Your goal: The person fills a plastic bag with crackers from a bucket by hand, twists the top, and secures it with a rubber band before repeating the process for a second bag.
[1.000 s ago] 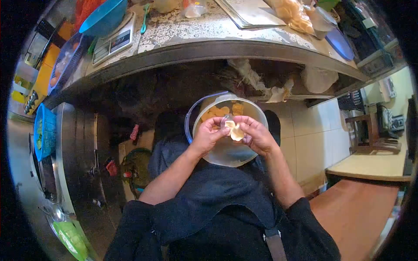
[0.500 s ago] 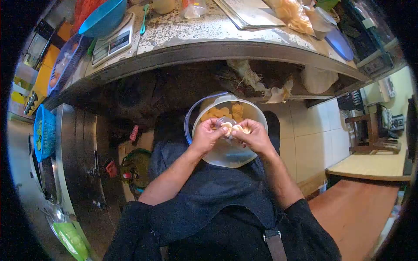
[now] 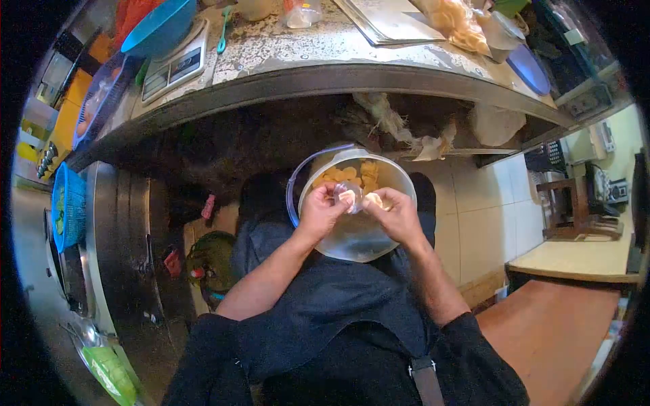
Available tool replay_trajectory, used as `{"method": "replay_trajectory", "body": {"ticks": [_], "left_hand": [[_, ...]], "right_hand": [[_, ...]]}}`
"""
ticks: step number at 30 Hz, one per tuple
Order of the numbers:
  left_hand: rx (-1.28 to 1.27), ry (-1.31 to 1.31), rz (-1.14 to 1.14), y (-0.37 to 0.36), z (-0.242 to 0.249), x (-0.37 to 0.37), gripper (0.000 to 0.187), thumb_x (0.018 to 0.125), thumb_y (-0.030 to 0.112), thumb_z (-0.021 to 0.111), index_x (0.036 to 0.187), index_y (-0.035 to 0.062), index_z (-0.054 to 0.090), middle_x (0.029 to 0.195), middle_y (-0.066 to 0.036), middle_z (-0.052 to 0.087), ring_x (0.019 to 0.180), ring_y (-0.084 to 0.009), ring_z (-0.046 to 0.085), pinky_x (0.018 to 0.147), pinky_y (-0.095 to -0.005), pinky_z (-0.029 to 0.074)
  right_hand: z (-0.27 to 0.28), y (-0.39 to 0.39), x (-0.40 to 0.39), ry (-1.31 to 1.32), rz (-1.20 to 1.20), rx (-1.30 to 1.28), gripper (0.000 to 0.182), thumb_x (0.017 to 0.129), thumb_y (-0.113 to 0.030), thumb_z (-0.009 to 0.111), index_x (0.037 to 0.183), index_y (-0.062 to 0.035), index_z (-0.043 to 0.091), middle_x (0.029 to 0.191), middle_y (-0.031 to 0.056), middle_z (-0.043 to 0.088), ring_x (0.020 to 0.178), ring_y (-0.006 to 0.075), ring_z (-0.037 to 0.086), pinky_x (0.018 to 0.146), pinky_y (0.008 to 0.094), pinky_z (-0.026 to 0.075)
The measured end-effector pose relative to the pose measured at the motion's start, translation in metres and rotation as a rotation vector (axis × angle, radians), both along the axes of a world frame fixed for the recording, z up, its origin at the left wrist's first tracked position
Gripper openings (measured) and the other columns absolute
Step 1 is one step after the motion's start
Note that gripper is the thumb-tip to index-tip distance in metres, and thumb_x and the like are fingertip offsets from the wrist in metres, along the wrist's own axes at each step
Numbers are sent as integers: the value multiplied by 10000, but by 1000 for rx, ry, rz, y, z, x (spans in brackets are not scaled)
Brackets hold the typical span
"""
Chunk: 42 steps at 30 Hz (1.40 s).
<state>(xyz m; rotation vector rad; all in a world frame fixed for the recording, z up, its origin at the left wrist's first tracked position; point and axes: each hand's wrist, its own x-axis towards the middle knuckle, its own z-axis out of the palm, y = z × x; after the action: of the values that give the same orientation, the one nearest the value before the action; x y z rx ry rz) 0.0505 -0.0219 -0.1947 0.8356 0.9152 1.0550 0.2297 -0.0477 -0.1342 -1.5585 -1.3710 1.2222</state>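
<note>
My left hand pinches a small clear plastic bag with a pale, cream-coloured piece at its mouth. Between the thumb and fingers of my right hand is another pale, soft-looking piece, a short gap away from the bag. Both hands are over a translucent round bucket held between my knees. Orange-yellow rounded pieces in plastic lie at the bucket's far side, partly hidden by my fingers.
A worn worktable runs across in front, bearing a kitchen scale, a blue bowl, a turquoise spoon and a notebook. A blue basket stands at left. An orange-brown bench top is at right.
My hands have come slightly apart. The pale pieces that met between my fingertips now show a gap, one at each hand. The bucket has stayed put.
</note>
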Motion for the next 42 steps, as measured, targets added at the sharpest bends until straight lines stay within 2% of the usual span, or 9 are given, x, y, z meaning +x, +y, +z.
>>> {"method": "replay_trajectory", "body": {"ticks": [3,6,14,18,22,23,32,37,42], "left_hand": [[79,275,5,1,0,-3,234,809,9,692,1015,13,582,957,-62,638,846,-132,617,766,-264,525],[88,233,49,0,0,0,111,848,76,672,922,10,621,848,-7,625,760,-66,573,673,-213,462],[-62,152,-37,3,12,0,217,915,114,584,1101,2,597,968,-39,618,830,-100,592,747,-245,499],[-86,16,-54,3,7,1,241,931,117,557,1148,13,571,1026,-46,598,905,-109,578,780,-256,498],[-190,-120,-110,3,7,-5,309,934,108,533,1231,24,513,1147,-74,579,1017,-158,570,888,-320,477],[-187,-139,-109,3,5,-4,309,933,105,533,1231,28,511,1145,-72,579,1016,-163,571,888,-327,479],[-274,-355,-118,5,21,-6,305,934,59,503,1235,51,451,1173,-89,532,998,-194,583,848,-372,519],[-287,-376,-144,4,14,-7,338,935,70,497,1269,66,444,1220,-105,526,1058,-216,573,921,-395,485],[-267,-368,-134,5,14,-6,306,934,112,526,1224,65,442,1131,-64,522,933,-173,577,790,-355,510]], "right_hand": [[6,4,13,42,-51,-60,263,837,-247,707,949,-10,681,791,5,667,715,74,591,651,236,485],[17,3,18,74,-76,-172,273,849,-246,696,995,-16,680,782,-6,659,693,53,575,620,209,467],[12,-1,-8,219,-23,30,280,863,-237,680,1050,-29,675,834,22,661,678,76,573,629,227,478],[22,9,-11,-268,76,328,268,885,-150,626,1121,-23,642,1037,86,645,942,99,594,786,242,490],[28,10,-5,189,73,100,421,906,-63,521,1325,-68,486,1176,66,586,999,155,586,842,284,485],[28,12,2,160,171,101,518,910,-38,479,1412,-78,357,1269,86,520,1099,170,540,884,293,469],[11,23,-11,508,146,86,578,893,-35,493,1430,-25,280,1382,134,429,1298,217,400,1085,336,293],[20,23,-8,465,194,91,556,883,-16,484,1407,1,302,1393,134,406,1324,219,364,1095,340,279],[21,23,-15,311,277,195,574,852,30,478,1400,8,308,1403,123,399,1324,229,367,1108,351,269]]}}
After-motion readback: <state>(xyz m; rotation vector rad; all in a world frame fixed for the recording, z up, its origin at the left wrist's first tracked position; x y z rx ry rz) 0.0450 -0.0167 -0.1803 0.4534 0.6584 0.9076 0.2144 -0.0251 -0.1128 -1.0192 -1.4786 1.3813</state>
